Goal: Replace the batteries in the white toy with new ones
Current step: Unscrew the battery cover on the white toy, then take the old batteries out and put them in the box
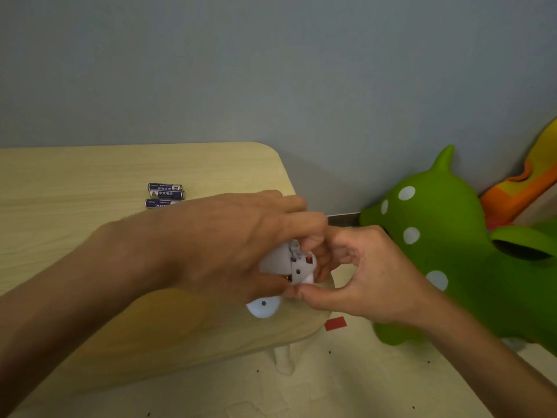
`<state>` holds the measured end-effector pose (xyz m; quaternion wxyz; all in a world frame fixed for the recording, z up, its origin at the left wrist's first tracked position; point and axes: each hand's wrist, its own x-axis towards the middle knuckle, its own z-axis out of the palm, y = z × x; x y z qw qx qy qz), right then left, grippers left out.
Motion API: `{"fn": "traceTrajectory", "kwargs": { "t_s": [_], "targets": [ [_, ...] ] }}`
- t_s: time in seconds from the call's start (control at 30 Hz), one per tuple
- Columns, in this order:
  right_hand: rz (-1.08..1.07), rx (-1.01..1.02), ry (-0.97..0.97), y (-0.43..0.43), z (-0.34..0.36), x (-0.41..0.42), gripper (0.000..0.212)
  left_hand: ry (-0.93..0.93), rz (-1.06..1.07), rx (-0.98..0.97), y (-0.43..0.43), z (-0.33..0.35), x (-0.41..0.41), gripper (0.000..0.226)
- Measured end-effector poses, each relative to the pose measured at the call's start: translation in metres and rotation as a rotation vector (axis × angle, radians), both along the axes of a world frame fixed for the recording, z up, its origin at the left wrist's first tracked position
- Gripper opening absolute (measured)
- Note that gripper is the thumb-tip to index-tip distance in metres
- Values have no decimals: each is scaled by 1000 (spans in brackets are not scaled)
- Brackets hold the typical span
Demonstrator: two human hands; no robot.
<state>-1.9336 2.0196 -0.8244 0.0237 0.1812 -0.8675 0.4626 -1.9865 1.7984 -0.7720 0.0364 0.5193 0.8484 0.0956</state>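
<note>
My left hand [229,245] grips the small white toy [280,260] above the table's right edge, its underside with a grey compartment turned up. My right hand [358,276] pinches the toy's lower right end between thumb and forefinger. A brass-coloured contact or battery tip shows at the toy's lower edge. A white oval cover [262,306] with one screw hole lies on the table just below my left hand. Three dark blue batteries [165,195] lie side by side further back on the table, partly hidden by my left hand.
The light wooden table [75,236] has a rounded right corner and a white leg [283,360]. A green spotted inflatable animal [452,251] stands on the floor at the right, against the grey wall. A red tape patch [335,323] marks the floor.
</note>
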Motion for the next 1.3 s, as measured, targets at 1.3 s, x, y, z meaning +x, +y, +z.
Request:
{"fn": "traceTrajectory", "kwargs": {
  "t_s": [1.3],
  "targets": [
    [69, 76, 0, 7, -2, 0, 37, 89, 21, 197, -24, -18, -15, 18]
  ]
}}
